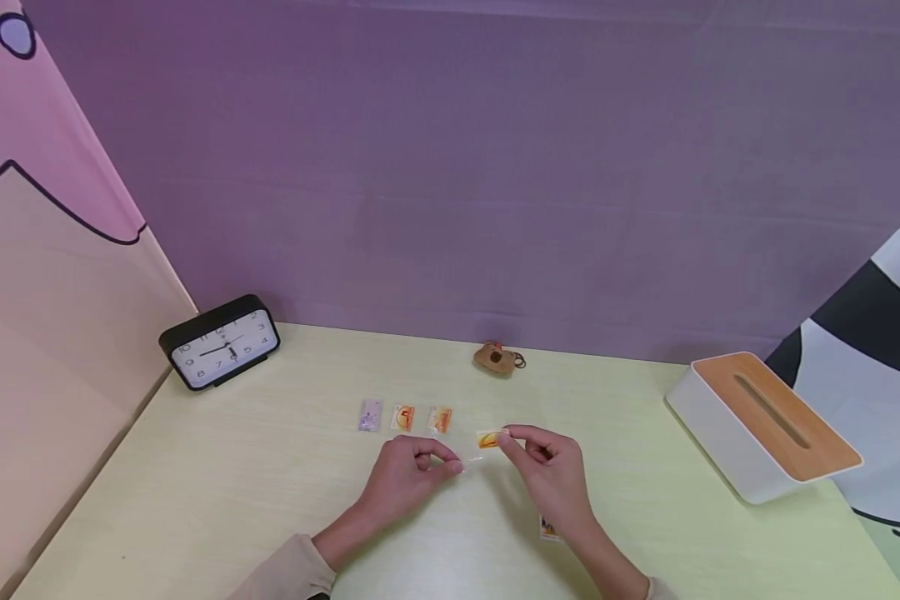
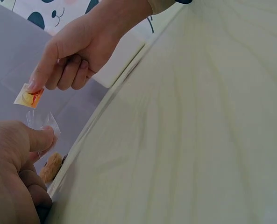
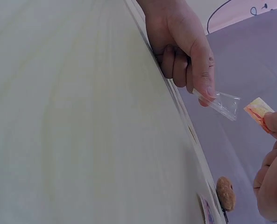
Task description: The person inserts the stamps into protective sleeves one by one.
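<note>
My left hand [image 1: 412, 475] pinches a small clear plastic sleeve [image 3: 226, 105] between thumb and forefinger, its free end pointing toward the other hand. Between the right thumb and forefinger is a small orange-and-yellow stamp-like card [image 1: 489, 438], held up by my right hand [image 1: 551, 471]. A short gap separates card and sleeve in both wrist views. Beyond the hands, three small pieces lie in a row: a purple one [image 1: 371, 415], an orange-and-white one [image 1: 402, 417] and another orange one [image 1: 440, 419]. Partly covered by the right wrist, a dark-patterned card [image 1: 548, 528] lies on the table.
A black clock [image 1: 221, 343] stands at the back left of the pale table [image 1: 217, 475]. Near the back edge lies a small brown pouch-like trinket [image 1: 496, 358] with a ring. To the right is a white tissue box [image 1: 765, 425] with a wooden lid. Purple cloth hangs behind.
</note>
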### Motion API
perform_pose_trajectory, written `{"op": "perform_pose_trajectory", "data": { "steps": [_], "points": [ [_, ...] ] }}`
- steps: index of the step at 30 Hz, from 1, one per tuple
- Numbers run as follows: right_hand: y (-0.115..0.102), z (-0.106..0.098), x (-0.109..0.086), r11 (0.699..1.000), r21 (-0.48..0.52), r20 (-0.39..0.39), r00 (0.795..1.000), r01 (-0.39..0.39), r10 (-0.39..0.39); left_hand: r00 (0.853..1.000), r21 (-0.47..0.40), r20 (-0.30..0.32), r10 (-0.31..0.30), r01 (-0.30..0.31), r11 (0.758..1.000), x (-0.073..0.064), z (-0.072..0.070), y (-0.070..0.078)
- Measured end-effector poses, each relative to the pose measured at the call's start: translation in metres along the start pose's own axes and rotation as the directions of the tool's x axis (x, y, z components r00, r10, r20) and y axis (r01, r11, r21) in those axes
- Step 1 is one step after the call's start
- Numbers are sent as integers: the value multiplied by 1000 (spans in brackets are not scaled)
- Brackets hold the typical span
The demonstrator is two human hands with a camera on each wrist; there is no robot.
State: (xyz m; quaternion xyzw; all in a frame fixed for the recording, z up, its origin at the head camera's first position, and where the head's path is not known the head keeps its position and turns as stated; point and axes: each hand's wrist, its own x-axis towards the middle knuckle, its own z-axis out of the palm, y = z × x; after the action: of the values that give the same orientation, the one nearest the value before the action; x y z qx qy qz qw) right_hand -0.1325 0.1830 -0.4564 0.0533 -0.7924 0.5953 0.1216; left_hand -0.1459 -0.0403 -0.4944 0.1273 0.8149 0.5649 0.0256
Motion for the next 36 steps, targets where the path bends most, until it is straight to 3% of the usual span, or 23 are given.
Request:
{"op": "perform_pose_trajectory", "data": {
  "steps": [17, 36],
  "points": [
    [10, -2, 2, 999, 8, 73, 996, 40, -41, 1000, -5, -2, 11, -11, 1000, 0, 0, 0],
    [9, -6, 2, 994, -76, 127, 989, 80, -69, 1000, -5, 8, -5, 5, 1000, -1, -1, 0]
  ]
}}
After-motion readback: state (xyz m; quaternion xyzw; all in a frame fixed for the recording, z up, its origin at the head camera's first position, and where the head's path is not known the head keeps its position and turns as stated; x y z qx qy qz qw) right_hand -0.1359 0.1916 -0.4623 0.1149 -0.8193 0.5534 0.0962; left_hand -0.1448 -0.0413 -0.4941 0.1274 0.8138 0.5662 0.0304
